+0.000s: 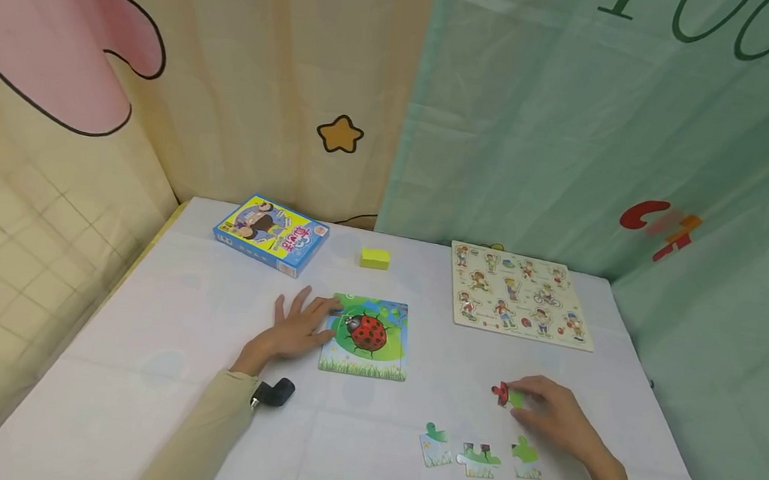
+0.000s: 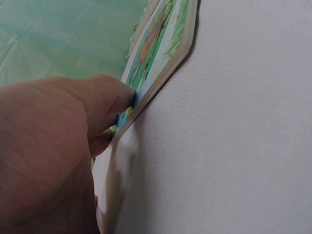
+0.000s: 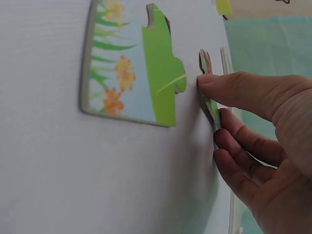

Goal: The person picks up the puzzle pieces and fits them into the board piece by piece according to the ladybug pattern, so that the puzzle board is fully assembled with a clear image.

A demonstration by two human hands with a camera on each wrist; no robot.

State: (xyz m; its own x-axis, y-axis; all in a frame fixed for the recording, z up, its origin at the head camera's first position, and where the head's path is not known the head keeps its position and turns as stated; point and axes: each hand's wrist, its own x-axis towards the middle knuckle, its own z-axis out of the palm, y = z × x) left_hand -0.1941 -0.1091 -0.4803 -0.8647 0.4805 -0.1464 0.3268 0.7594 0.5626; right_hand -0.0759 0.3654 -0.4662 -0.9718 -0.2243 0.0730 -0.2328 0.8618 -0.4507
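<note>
A square ladybug puzzle board (image 1: 385, 357) lies in the middle of the white table. My left hand (image 1: 299, 327) rests at its left edge with fingers spread, thumb and fingertips touching the rim; the left wrist view shows the thumb against the board's edge (image 2: 170, 70). On the right, my right hand (image 1: 557, 415) pinches a red-and-green puzzle piece (image 1: 500, 393) between thumb and fingers. In the right wrist view that piece stands tilted, nearly edge-on. Loose pieces lie near the right hand: a flowered corner piece (image 1: 526, 462), a middle piece (image 1: 479, 462) and a left piece (image 1: 436, 449).
Behind the board stand a yellow block (image 1: 375, 259) and, farther left, a blue-and-yellow box (image 1: 270, 235). A larger board with printed figures (image 1: 522, 300) lies at the back right. Printed curtains (image 1: 289, 74) hang along the table's far side.
</note>
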